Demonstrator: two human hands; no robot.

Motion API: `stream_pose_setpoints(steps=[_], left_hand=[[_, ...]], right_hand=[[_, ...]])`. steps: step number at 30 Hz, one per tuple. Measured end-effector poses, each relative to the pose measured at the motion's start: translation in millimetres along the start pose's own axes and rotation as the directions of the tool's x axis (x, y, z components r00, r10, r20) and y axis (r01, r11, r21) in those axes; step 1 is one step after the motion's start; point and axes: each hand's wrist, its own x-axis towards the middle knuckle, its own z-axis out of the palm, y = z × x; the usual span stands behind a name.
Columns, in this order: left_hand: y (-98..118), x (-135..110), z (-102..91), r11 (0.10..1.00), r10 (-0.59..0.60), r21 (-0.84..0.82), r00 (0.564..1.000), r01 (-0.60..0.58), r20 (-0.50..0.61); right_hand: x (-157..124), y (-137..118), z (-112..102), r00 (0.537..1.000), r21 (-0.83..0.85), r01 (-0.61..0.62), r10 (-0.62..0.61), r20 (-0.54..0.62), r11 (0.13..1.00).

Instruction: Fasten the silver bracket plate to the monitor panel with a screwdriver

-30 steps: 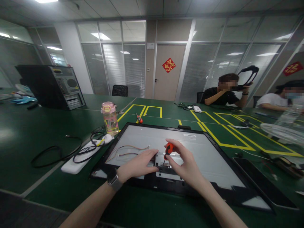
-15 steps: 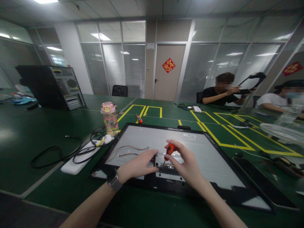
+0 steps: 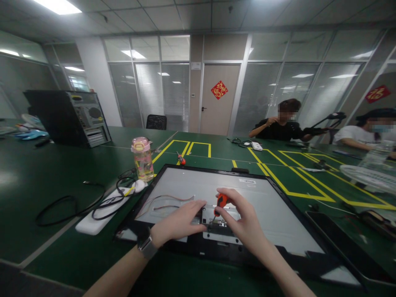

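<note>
Your right hand (image 3: 246, 218) pinches the orange-red screwdriver (image 3: 221, 201), shaft slanting down at the bracket (image 3: 208, 214) on the near half of the panel (image 3: 198, 185). Left hand (image 3: 177, 220) at bracket's left edge, thumb spread from fingers.

The right hand (image 3: 248, 220) hid part of the metal bracket (image 3: 219, 237), where the tip of the screwdriver (image 3: 221, 200) was too small to make out. The label (image 3: 247, 181) on the panel (image 3: 198, 185) was unreadable. The surface (image 3: 71, 255) hid, past its far edge, a person's (image 3: 281, 130) lower body; the picture's right edge cut off a white round object (image 3: 365, 174).
</note>
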Motion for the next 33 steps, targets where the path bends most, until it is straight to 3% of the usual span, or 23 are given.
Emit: stream_pose_setpoints(steps=[33], left_hand=[[-3.8,-0.2,1.3,1.000,0.008,0.028,1.000,-0.008,0.002]], right_hand=[[-1.4,2.2,2.4,0.999,-0.003,0.009,-0.009,-0.042,1.000]])
